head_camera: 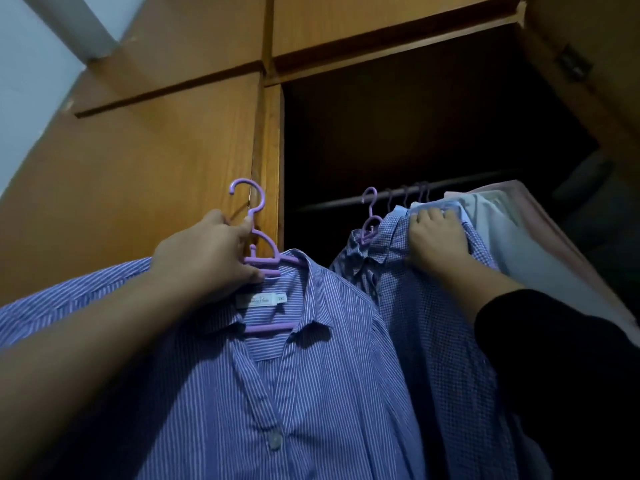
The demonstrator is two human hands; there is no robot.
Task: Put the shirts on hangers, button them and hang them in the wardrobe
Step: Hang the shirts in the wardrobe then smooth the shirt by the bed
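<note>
Before wardrobe [166, 161], left hand [207, 251] gripping hangered striped shirt [311, 375] (unhung), right hand [436, 237] seemingly pressing hung shirts [433, 341].

2 hands show. The left hand [211, 252] grips 1 purple hanger [261, 237] carrying 1 striped shirt [277, 375]. Under the right hand [438, 242] hang 1 checked shirt [433, 341] and at least 2 pale ones. About 5 hooks sit on 1 rail [332, 203].

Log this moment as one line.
left hand: holds hanger with striped shirt | right hand: pushes checked shirt aside | rail: striped shirt not hung
</note>
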